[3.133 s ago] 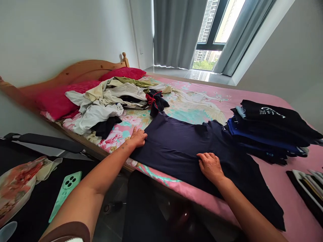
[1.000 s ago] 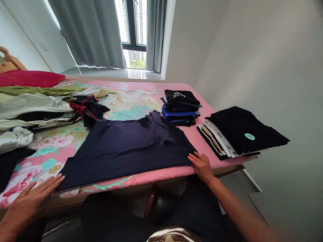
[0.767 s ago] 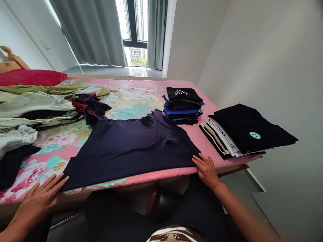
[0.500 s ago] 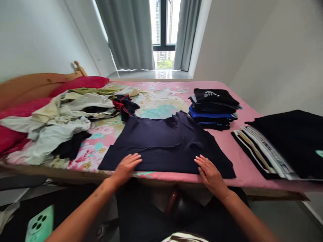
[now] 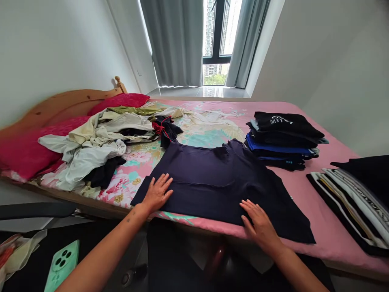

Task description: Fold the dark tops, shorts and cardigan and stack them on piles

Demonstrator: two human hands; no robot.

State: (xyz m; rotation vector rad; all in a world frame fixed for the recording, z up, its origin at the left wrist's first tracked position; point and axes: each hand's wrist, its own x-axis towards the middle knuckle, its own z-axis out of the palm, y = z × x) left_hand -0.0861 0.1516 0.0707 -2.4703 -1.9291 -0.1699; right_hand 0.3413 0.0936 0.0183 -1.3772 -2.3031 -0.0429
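Observation:
A dark navy garment (image 5: 209, 178), probably a shirt, lies spread out on the bed by its near edge, with a fold line running across it. Flat on its left part rests my left hand (image 5: 158, 192), fingers slightly spread. On the garment's near right part lies my right hand (image 5: 258, 223), its fingers stretched out and the thumb apart. Neither hand grips the cloth. Just beyond the garment's right shoulder stands a stack of folded dark and blue clothes (image 5: 282, 138).
A heap of loose clothes (image 5: 106, 138) lies at the left beside red pillows (image 5: 27, 150). Folded garments (image 5: 349, 202) are stacked at the right edge of the bed. A light green phone (image 5: 62, 263) lies on a black surface at lower left.
The view has swung left, so everything sits further right. My left hand has come down flatter on the navy garment, moving further in from its near edge. Both hands remain open.

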